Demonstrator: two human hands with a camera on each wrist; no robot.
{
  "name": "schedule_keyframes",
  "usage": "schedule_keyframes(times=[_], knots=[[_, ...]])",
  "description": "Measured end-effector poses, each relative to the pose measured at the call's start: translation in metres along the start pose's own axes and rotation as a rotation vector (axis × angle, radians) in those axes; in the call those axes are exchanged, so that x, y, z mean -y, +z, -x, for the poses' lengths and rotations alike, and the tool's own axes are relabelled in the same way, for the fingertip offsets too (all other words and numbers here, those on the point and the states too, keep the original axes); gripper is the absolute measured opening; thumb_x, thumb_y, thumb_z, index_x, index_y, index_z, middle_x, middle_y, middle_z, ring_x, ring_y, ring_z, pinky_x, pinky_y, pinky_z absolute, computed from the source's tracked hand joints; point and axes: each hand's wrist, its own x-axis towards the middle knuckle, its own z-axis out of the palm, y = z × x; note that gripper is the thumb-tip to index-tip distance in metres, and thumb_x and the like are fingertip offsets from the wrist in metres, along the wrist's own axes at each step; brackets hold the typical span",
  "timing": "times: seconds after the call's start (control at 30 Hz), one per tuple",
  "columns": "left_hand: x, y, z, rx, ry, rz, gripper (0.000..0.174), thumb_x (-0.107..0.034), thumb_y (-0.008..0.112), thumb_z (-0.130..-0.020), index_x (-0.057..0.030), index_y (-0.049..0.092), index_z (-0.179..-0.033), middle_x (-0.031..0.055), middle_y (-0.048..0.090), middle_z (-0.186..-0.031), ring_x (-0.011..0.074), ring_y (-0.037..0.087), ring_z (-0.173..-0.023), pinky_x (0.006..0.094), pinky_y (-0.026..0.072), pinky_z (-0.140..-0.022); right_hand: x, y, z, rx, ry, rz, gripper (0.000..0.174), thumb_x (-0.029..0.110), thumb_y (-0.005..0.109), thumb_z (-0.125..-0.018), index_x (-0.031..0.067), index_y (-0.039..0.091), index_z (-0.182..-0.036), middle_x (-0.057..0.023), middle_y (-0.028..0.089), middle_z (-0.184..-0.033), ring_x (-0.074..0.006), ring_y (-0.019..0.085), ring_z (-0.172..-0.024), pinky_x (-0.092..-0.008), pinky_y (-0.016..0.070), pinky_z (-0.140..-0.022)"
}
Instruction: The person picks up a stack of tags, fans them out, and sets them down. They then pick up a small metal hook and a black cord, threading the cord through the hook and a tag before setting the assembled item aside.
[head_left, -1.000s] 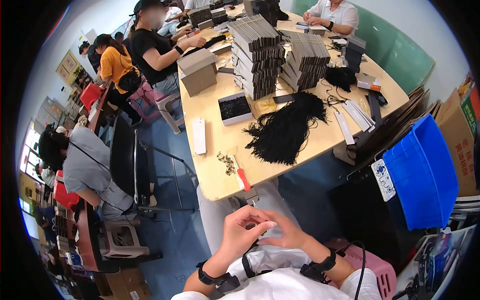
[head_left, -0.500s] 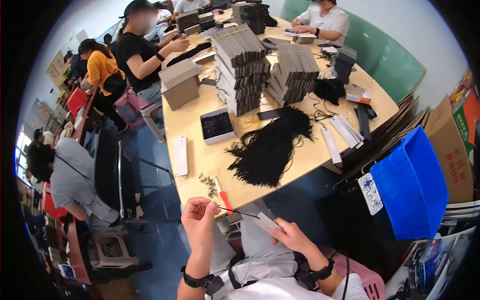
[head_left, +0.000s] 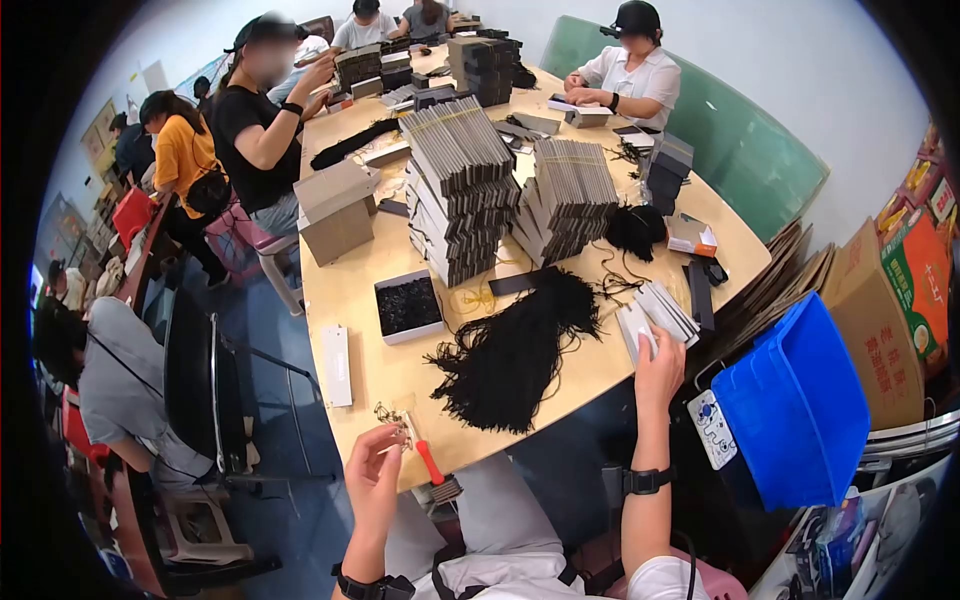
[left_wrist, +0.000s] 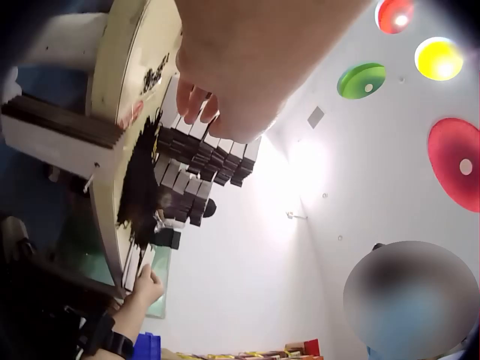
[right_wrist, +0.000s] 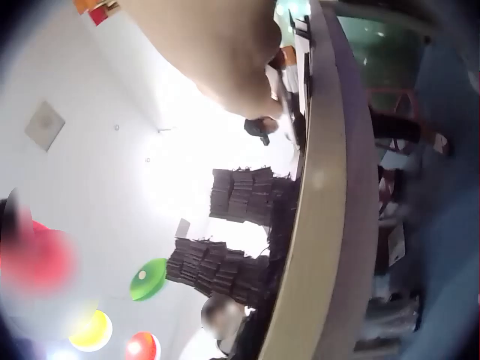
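Note:
My right hand (head_left: 660, 372) is at the table's right edge, its thumb and fingers pinching a pale grey tag (head_left: 634, 328) beside several similar tags (head_left: 668, 312). Black cords trail from the tags' far ends. Near the front corner, my left hand (head_left: 372, 475) hovers with loosely bent fingers and nothing visible in it. Just beyond it lie small bronze-coloured pieces (head_left: 384, 411) and a red-handled tool (head_left: 428, 460). In the left wrist view, the right hand (left_wrist: 148, 289) reaches to the pale tags. The right wrist view hides most of the fingers behind the hand.
A heap of black tassel cords (head_left: 515, 350) covers the table's middle, before tall banded stacks of tags (head_left: 455, 190). A box of black bits (head_left: 408, 308) and a lone tag (head_left: 337, 365) lie left. A blue bin (head_left: 790, 400) stands right. Other people sit round the table.
The hands, first together at my lap, drew apart with a cord and tag between them. The right hand then carried the tag to the table's right side; the left let go of the cord.

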Motion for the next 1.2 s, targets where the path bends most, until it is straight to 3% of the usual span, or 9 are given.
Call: schedule_keyframes(times=[0.3, 0.53, 0.73, 0.8, 0.93, 1.03, 1.07, 1.13, 1.2], knots=[[0.033, -0.023, 0.007, -0.060, -0.116, -0.080, 0.018, -0.003, 0.057, -0.090, 0.0005, 0.059, -0.108, 0.0047, 0.062, -0.097, 0.0101, 0.060, -0.089, 0.0223, 0.0461, -0.078, 0.017, 0.002, 0.007, 0.146, 0.039, 0.342, 0.036, 0.032, 0.068, -0.083, 0.0027, 0.065, -0.103, -0.0137, 0.058, -0.100, -0.0307, 0.051, -0.101, -0.0422, 0.0399, -0.085], [0.037, -0.024, 0.007, -0.114, -0.076, -0.071, 0.016, -0.002, 0.058, -0.089, 0.0007, 0.061, -0.105, 0.0036, 0.060, -0.092, 0.0087, 0.058, -0.085, 0.0220, 0.0454, -0.076, 0.005, 0.008, 0.002, 0.223, 0.166, 0.234, 0.035, 0.029, 0.069, -0.081, 0.0051, 0.061, -0.106, -0.0149, 0.058, -0.100, -0.0332, 0.054, -0.100, -0.0456, 0.0400, -0.084], [0.038, -0.025, 0.005, -0.162, -0.009, -0.134, 0.013, 0.000, 0.057, -0.090, 0.0012, 0.063, -0.101, 0.0062, 0.059, -0.101, 0.0118, 0.059, -0.088, 0.0236, 0.0472, -0.078, -0.033, 0.015, -0.040, 0.072, -0.077, 0.476, 0.026, 0.021, 0.063, -0.085, 0.0144, 0.064, -0.110, -0.0122, 0.062, -0.099, -0.0304, 0.058, -0.098, -0.0464, 0.0410, -0.081], [0.032, -0.026, 0.004, -0.202, 0.071, -0.310, 0.015, 0.001, 0.058, -0.088, -0.0003, 0.063, -0.102, 0.0088, 0.058, -0.100, 0.0140, 0.059, -0.084, 0.0251, 0.0478, -0.071, -0.038, 0.015, -0.048, 0.089, -0.100, 0.474, 0.028, 0.020, 0.063, -0.085, 0.0135, 0.064, -0.112, -0.0116, 0.058, -0.105, -0.0293, 0.053, -0.102, -0.0442, 0.0411, -0.083], [0.017, -0.023, -0.002, -0.140, 0.051, -0.578, 0.016, -0.002, 0.062, -0.085, -0.0020, 0.062, -0.100, 0.0124, 0.055, -0.096, 0.0233, 0.057, -0.079, 0.0314, 0.0478, -0.068, -0.024, 0.015, -0.038, -0.177, -0.291, 0.451, 0.030, 0.014, 0.064, -0.084, 0.0083, 0.062, -0.113, -0.0154, 0.056, -0.110, -0.0320, 0.051, -0.107, -0.0445, 0.0386, -0.093], [0.021, -0.017, -0.003, -0.099, 0.133, -0.787, 0.014, -0.003, 0.066, -0.080, -0.0020, 0.063, -0.094, 0.0101, 0.053, -0.091, 0.0223, 0.056, -0.078, 0.0313, 0.0463, -0.067, 0.012, 0.015, -0.015, 0.059, -0.382, -0.113, 0.026, 0.004, 0.058, -0.084, -0.0011, 0.059, -0.110, -0.0179, 0.057, -0.108, -0.0350, 0.052, -0.105, -0.0425, 0.0404, -0.093], [0.023, -0.015, -0.004, -0.108, 0.175, -0.807, 0.014, -0.008, 0.069, -0.078, -0.0024, 0.062, -0.089, 0.0106, 0.053, -0.089, 0.0270, 0.055, -0.082, 0.0359, 0.0460, -0.072, 0.030, 0.015, 0.001, 0.227, -0.419, -0.257, 0.024, 0.001, 0.056, -0.084, -0.0014, 0.060, -0.107, -0.0176, 0.059, -0.104, -0.0348, 0.054, -0.101, -0.0425, 0.0426, -0.090], [0.023, -0.014, -0.005, -0.107, 0.170, -0.836, 0.013, -0.008, 0.069, -0.079, -0.0024, 0.061, -0.088, 0.0108, 0.053, -0.089, 0.0274, 0.055, -0.083, 0.0364, 0.0460, -0.072, 0.087, 0.005, 0.027, 0.465, -0.631, -0.508, 0.019, 0.001, 0.069, -0.074, 0.0004, 0.065, -0.093, -0.0116, 0.063, -0.090, -0.0304, 0.059, -0.088, -0.0377, 0.0477, -0.080], [0.024, -0.013, -0.006, -0.106, 0.165, -0.865, 0.013, -0.009, 0.068, -0.079, -0.0023, 0.061, -0.087, 0.0110, 0.054, -0.089, 0.0278, 0.055, -0.084, 0.0369, 0.0460, -0.073, 0.124, 0.008, 0.050, 0.469, -0.851, -0.575, 0.020, 0.006, 0.075, -0.068, 0.0068, 0.068, -0.086, -0.0052, 0.062, -0.084, -0.0234, 0.059, -0.081, -0.0340, 0.0466, -0.071]])
